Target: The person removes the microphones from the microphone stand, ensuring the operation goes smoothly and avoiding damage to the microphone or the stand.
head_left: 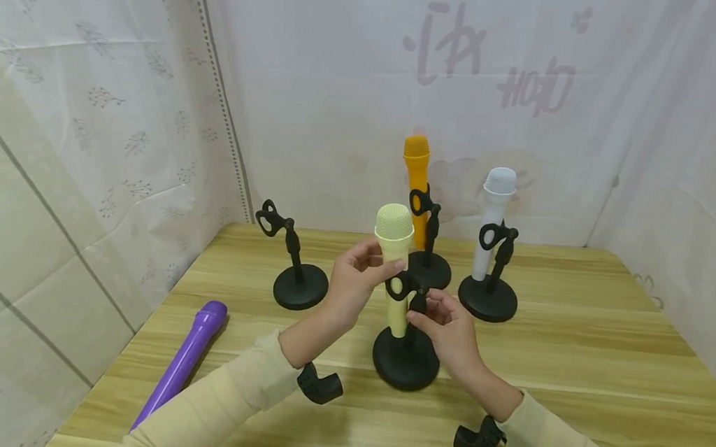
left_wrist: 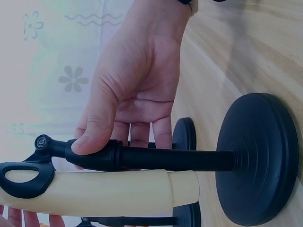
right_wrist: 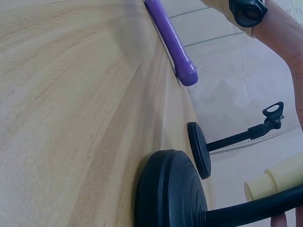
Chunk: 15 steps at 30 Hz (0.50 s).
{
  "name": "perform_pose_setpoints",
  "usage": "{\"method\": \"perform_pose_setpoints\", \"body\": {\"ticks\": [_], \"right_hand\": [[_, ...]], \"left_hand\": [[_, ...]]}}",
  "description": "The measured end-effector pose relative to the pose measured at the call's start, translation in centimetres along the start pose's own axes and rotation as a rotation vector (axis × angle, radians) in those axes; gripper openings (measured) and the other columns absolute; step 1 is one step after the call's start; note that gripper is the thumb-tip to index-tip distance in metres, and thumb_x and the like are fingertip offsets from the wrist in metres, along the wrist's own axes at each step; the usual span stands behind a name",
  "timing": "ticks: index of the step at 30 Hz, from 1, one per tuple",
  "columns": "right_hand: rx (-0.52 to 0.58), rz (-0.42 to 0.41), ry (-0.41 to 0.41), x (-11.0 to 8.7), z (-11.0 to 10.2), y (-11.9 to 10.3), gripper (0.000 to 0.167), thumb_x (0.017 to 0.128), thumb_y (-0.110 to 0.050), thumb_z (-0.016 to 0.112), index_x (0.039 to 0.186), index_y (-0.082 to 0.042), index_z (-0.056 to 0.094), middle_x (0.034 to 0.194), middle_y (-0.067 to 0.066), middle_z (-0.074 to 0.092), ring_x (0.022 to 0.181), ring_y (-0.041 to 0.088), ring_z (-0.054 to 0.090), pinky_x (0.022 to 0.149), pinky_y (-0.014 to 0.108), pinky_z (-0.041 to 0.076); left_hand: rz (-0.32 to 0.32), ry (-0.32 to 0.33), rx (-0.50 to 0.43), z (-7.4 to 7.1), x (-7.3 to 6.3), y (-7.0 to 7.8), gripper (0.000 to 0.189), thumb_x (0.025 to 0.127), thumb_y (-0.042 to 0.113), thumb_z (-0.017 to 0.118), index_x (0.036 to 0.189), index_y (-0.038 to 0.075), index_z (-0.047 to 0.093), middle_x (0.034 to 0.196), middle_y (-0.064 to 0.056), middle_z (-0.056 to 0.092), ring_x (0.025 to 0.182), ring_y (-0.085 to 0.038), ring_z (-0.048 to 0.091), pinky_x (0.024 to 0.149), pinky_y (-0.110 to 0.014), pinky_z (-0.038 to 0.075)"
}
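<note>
A pale yellow microphone [head_left: 394, 225] sits in the clip of a black desk stand [head_left: 406, 364], tilted, its head up. My left hand [head_left: 354, 276] grips the microphone just below its head, the thumb across its front. With thumb and fingers my right hand [head_left: 452, 333] pinches the stand's neck below the clip. In the left wrist view the right thumb presses the black stem [left_wrist: 189, 160], beside the microphone's lower end [left_wrist: 184, 189]. The stand's round base [right_wrist: 173, 194] rests on the table in the right wrist view.
A purple microphone [head_left: 186, 357] lies at the left of the wooden table [head_left: 574, 367]. Behind it is a stand with a bare clip [head_left: 300, 287]. An orange microphone [head_left: 416, 159] and a white microphone [head_left: 499, 192] stand in black stands at the back. Curtains [head_left: 343, 96] enclose the table.
</note>
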State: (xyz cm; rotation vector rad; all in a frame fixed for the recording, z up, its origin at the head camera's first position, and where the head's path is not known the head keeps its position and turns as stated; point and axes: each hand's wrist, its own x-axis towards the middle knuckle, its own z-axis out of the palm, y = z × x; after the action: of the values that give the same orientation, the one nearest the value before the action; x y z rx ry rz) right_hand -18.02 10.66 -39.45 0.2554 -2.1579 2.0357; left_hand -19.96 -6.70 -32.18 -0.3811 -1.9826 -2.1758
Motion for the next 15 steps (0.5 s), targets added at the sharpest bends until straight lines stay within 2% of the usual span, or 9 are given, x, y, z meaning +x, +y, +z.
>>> {"method": "perform_pose_setpoints", "body": {"ticks": [10, 15], "right_hand": [[0.02, -0.035, 0.005, -0.02, 0.0, 0.31, 0.036, 0.081, 0.002, 0.076, 0.115, 0.002, 0.063, 0.097, 0.011, 0.065, 0.087, 0.016, 0.063, 0.079, 0.025, 0.054], [0.02, -0.055, -0.005, -0.02, -0.03, 0.35, 0.036, 0.081, 0.002, 0.076, 0.114, 0.002, 0.064, 0.097, 0.014, 0.066, 0.086, 0.018, 0.063, 0.078, 0.026, 0.054]], "left_hand": [[0.009, 0.019, 0.014, 0.06, -0.29, -0.01, 0.032, 0.082, 0.011, 0.078, 0.112, 0.005, 0.068, 0.098, -0.004, 0.064, 0.087, -0.02, 0.056, 0.079, -0.033, 0.049], [0.017, 0.021, 0.002, 0.12, -0.38, -0.1, 0.034, 0.082, 0.01, 0.078, 0.113, 0.005, 0.068, 0.098, -0.004, 0.064, 0.089, -0.022, 0.056, 0.079, -0.034, 0.049]]}}
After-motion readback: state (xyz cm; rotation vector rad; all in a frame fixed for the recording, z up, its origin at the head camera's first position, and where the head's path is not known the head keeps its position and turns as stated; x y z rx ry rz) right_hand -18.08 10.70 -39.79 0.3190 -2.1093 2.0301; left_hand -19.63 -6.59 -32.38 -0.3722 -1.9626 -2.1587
